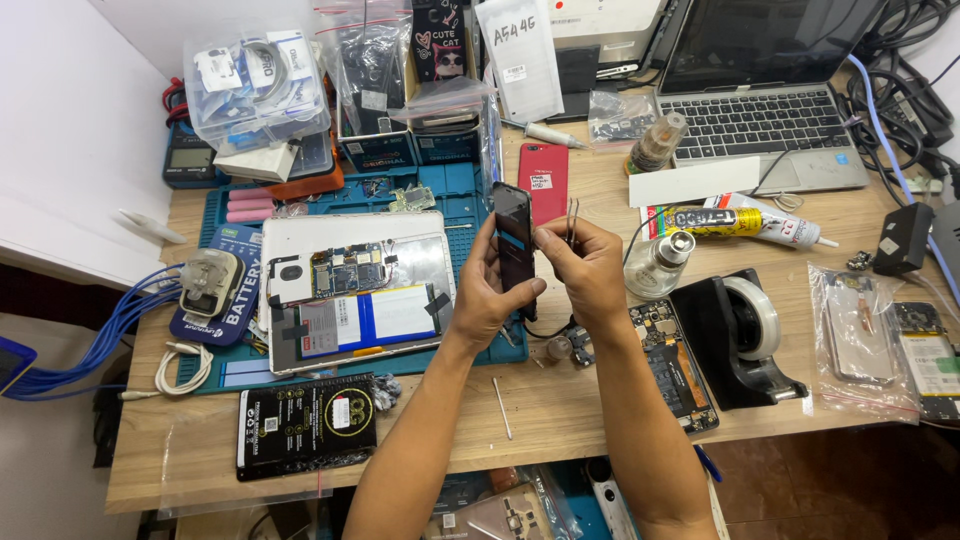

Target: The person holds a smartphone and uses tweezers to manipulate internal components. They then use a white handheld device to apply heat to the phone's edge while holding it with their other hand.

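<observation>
Holding a dark phone (514,238) upright on its edge, above the blue work mat (455,190) near the middle of the wooden table (560,410). Gripping that phone from the left side with the left hand (487,288), fingers curled round its lower half and thumb laid across the front. Closing the right hand (587,268) against the phone's right edge, fingers pressed together and pinching a pair of metal tweezers (572,220) whose tips are pointing upward just beside the phone. Lying flat on the mat to the left: an opened tablet (355,290) with its circuit board and white-and-blue battery exposed. Resting behind the phone: a red phone (544,180), face down. Standing just right of the right hand: a small glass bottle (658,262), and beyond it a black tape dispenser (738,338) with a clear roll. Lying between them, near the right forearm: a bare circuit board (672,365). Sitting at the rear right: an open laptop (760,100), with a tube of adhesive (740,222) in front of it. Lying at the front left edge: a flat black battery pack (306,422); a thin metal rod (502,407) resting beside it, between the forearms.
</observation>
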